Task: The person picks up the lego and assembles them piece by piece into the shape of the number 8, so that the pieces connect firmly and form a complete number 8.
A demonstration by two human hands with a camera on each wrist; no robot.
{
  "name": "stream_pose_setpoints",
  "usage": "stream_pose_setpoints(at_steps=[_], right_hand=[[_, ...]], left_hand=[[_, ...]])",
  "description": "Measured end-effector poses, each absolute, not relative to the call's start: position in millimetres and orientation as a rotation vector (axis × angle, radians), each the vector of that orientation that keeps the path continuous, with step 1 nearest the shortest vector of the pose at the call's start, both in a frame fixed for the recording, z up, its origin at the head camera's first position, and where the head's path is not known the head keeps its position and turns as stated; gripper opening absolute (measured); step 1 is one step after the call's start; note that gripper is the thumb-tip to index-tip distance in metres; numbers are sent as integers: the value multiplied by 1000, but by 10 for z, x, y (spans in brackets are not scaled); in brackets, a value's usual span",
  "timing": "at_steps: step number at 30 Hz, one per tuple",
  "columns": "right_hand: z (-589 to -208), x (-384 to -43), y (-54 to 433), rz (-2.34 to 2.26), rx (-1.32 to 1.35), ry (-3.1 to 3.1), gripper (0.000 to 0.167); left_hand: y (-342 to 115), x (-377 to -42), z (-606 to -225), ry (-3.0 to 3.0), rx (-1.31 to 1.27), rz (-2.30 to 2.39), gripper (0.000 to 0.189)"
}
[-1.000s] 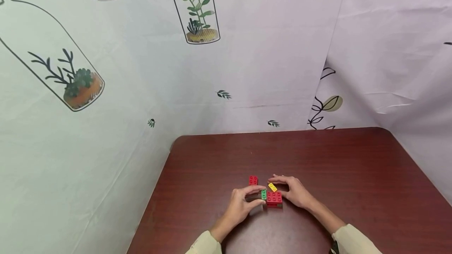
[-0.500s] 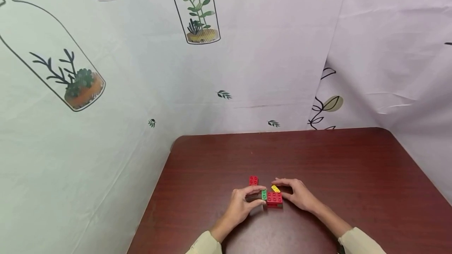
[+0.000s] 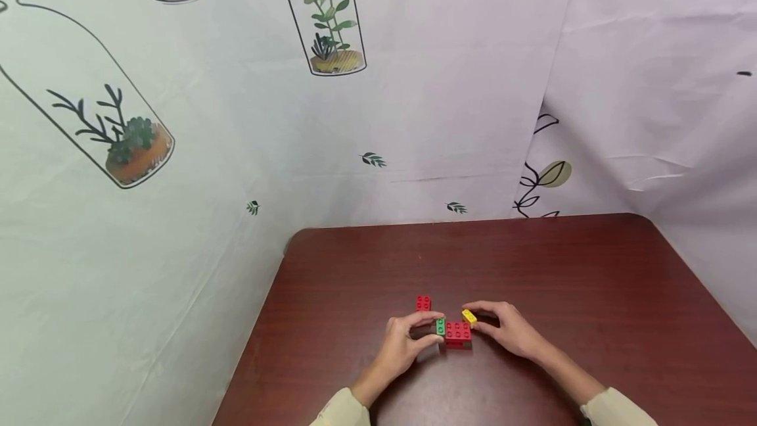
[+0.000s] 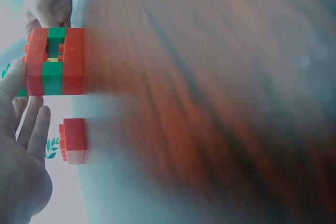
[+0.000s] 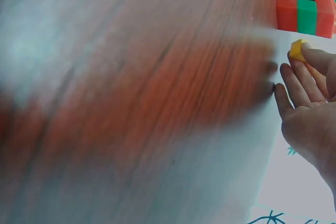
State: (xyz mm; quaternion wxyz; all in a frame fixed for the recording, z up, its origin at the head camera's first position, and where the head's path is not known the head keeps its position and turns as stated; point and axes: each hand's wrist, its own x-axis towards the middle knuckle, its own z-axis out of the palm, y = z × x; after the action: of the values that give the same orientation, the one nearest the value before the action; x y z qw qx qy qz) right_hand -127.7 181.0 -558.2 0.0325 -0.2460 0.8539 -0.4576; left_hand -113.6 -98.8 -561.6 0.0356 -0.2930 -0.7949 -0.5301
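Observation:
My left hand [image 3: 397, 347] pinches a small green toy brick [image 3: 440, 326] between thumb and fingers, at the left end of a stack of building bricks. Two long red bricks, the upper red brick [image 3: 458, 331] and the lower red brick [image 4: 74, 66], sandwich short green bricks [image 4: 52, 78] with a gap between them. Just right of the stack, my right hand [image 3: 511, 334] holds a small yellow brick [image 3: 469, 316] between thumb and fingertips. In the right wrist view, this yellow brick sits apart from the stack, with the remaining fingers extended.
A separate red brick [image 3: 422, 302] lies behind the left fingers. The dark reddish wooden table [image 3: 331, 268] ends at a pale fabric backdrop [image 3: 414, 117] printed with plants and jars.
The right hand has moved a little to the right, carrying the yellow brick away from the green one. The left hand and the stack stay where they were.

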Motion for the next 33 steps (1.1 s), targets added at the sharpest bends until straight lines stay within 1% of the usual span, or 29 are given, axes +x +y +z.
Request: stream_pose_setpoints(at_steps=[16,33], right_hand=[[-5542,-1233,1886,-1718,-653,2331,37],[-5433,-1099,1804,-1831,-606,2204,38]], left_hand=[[-993,-1127,-5614,-2440,-907,-1617,39],[-984,-1128,-5600,-2441,-914,-1597,38]])
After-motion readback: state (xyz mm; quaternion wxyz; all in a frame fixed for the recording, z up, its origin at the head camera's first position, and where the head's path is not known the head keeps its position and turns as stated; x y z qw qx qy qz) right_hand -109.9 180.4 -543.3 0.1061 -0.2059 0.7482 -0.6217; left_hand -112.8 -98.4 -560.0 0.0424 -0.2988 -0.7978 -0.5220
